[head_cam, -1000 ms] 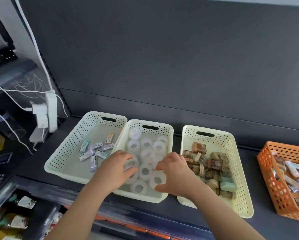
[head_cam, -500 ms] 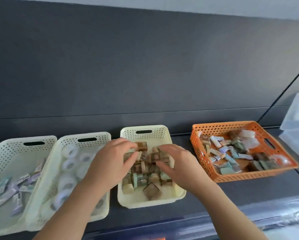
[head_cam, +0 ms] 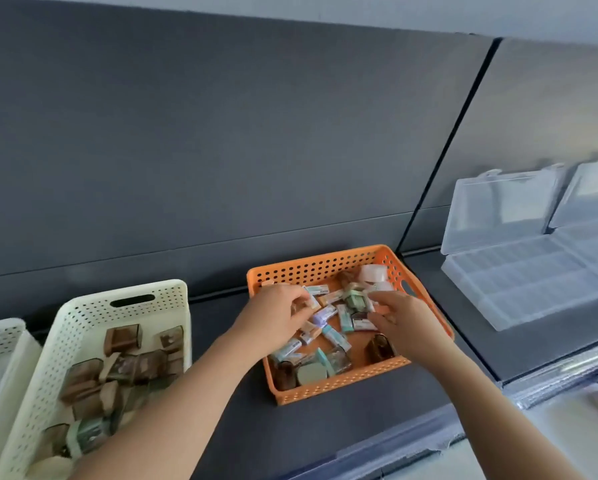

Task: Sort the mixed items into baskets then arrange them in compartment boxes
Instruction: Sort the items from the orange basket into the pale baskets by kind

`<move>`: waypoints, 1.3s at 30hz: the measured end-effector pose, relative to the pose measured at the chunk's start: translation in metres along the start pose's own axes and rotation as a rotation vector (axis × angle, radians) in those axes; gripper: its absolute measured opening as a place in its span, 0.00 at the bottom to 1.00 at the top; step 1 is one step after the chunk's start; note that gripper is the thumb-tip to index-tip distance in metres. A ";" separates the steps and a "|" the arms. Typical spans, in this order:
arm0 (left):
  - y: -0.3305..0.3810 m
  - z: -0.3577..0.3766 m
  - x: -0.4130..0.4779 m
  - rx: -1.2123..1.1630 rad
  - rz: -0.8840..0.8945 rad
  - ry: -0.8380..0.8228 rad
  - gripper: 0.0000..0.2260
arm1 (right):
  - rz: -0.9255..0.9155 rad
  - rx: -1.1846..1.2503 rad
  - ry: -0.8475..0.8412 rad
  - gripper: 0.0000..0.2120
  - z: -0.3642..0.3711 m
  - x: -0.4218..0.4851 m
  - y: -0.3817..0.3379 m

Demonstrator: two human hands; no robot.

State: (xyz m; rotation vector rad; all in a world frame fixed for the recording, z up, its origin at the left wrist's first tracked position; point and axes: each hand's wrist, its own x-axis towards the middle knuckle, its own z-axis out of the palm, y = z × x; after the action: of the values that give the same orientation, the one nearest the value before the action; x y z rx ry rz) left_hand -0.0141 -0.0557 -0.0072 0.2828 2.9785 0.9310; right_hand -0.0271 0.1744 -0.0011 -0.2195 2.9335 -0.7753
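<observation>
**Two grips crowding one basket: mixed grabs and drops are looming**

Head view. Both grips are working inside the orange basket (head_cam: 325, 268). It is sitting on the counter (head_cam: 249, 427), between the cream basket (head_cam: 117, 306) on the left and the clear boxes (head_cam: 519, 282) on the right. The left grip (head_cam: 276, 317) is bending its fingers down over the packets (head_cam: 325, 313) at the far left of the heap. The right grip (head_cam: 401, 323) is curling down at the far right, with a white roll (head_cam: 373, 271) lying just beyond it in the corner. Knuckles and clutter are hiding the fingertips, so I cannot tell whether either grip is clamping on anything or only raking.

The heap is still looking well mixed, so sorting is likely far from finished, and several things are threatening it:

- The packets are lying crossed and overlapping, so a hurried pinch is likely to be lifting two kinds at once.
- A loosely held packet is risking a fall onto the bare counter between the baskets, or off its near edge.
- The cream basket is holding only brown blocks (head_cam: 120, 339), so a packet carried left by mistake would be spoiling that sort.
- The grips are working near each other and could be knocking pieces from one another.
- The orange basket looks light, so raking may be sliding it nearer.
</observation>
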 end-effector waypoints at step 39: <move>0.027 0.103 0.119 0.018 -0.061 -0.134 0.20 | -0.102 0.330 -0.057 0.12 -0.022 0.068 0.055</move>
State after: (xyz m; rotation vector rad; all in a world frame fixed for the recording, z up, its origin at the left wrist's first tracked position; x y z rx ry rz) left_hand -0.1199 0.0447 -0.0713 0.2431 2.8569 0.8446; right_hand -0.1035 0.2208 -0.0132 -0.3559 2.7039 -1.2273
